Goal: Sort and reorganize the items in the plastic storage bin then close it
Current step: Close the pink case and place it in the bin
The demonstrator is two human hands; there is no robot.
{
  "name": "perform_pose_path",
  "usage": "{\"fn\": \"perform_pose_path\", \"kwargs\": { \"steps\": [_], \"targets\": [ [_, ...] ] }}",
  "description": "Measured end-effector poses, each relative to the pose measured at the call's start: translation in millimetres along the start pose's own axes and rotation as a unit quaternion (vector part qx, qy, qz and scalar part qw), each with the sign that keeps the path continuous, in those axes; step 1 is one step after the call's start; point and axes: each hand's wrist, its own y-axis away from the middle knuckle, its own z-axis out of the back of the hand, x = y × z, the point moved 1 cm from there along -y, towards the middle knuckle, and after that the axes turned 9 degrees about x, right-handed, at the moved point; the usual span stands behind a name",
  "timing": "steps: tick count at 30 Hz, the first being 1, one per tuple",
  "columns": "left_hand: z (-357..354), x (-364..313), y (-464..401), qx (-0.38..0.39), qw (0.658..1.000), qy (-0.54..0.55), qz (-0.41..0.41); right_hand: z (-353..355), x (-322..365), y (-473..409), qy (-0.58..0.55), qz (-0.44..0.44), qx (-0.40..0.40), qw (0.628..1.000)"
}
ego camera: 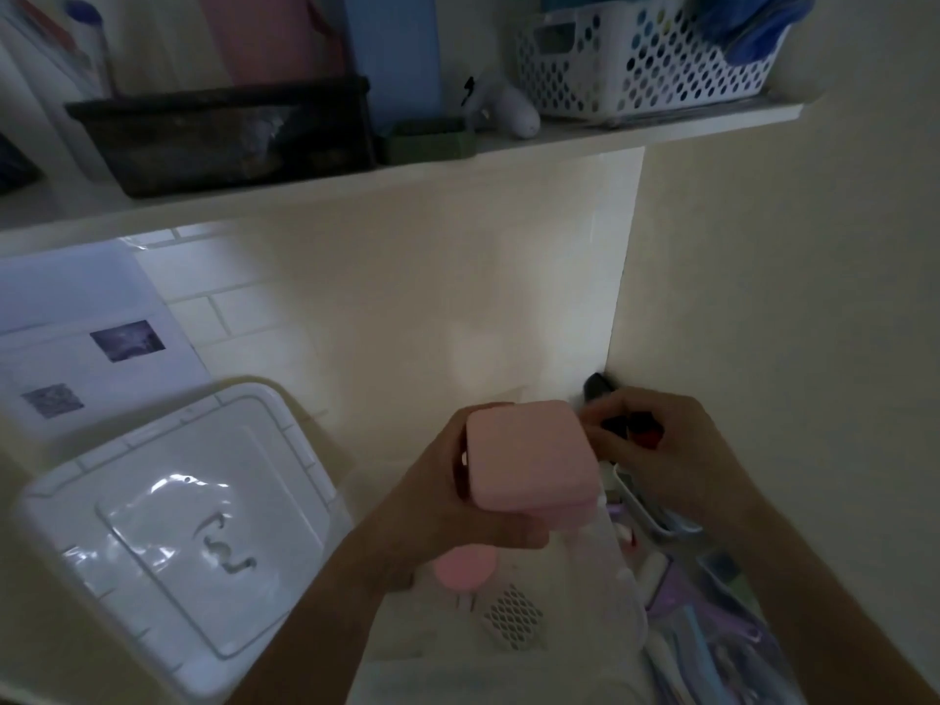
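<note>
My left hand (447, 506) grips a pink box-shaped case (529, 460), held up over the open plastic storage bin (646, 506). A round pink item (465, 569) shows just below that hand. My right hand (656, 445) is curled round a dark object with a red part (636, 427), close to the wall corner. The bin's white lid (173, 531) lies flat to the left, off the bin. Inside the bin I see a white item with a mesh patch (513, 615) and purple-and-blue packets (712, 638); the view is dim and blurred.
A shelf (458, 160) above carries a dark tray (229, 134), a white perforated basket (646, 58) and a small white item (519, 111). A white sheet with small pictures (86, 343) leans against the tiled wall at left. The cream wall closes in on the right.
</note>
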Motion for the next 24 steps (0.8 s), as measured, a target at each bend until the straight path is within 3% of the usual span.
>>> {"fn": "perform_pose_path", "kwargs": {
  "steps": [2,4,6,12,17,21,24],
  "targets": [
    [-2,1,-1,-0.018,1.0,-0.011,-0.008,12,7,6,-0.04,0.038,0.076,0.996],
    [-4,3,-1,-0.025,1.0,-0.01,-0.01,17,15,12,0.03,0.074,0.178,0.981],
    [-5,6,-2,-0.021,1.0,0.016,-0.007,12,17,12,0.087,0.081,0.208,0.971],
    [-12,17,-2,0.012,0.998,0.043,-0.044,10,22,-14,0.002,0.002,0.16,0.987],
    [-18,22,-1,0.01,0.997,0.063,-0.052,5,26,-27,-0.048,-0.122,0.103,0.986],
    [-19,28,2,-0.014,0.996,0.074,-0.057,-5,26,-28,-0.053,-0.134,0.092,0.985],
    [-17,33,4,-0.044,0.995,0.073,-0.054,-10,17,-21,-0.028,-0.102,0.041,0.994]
  ]
}}
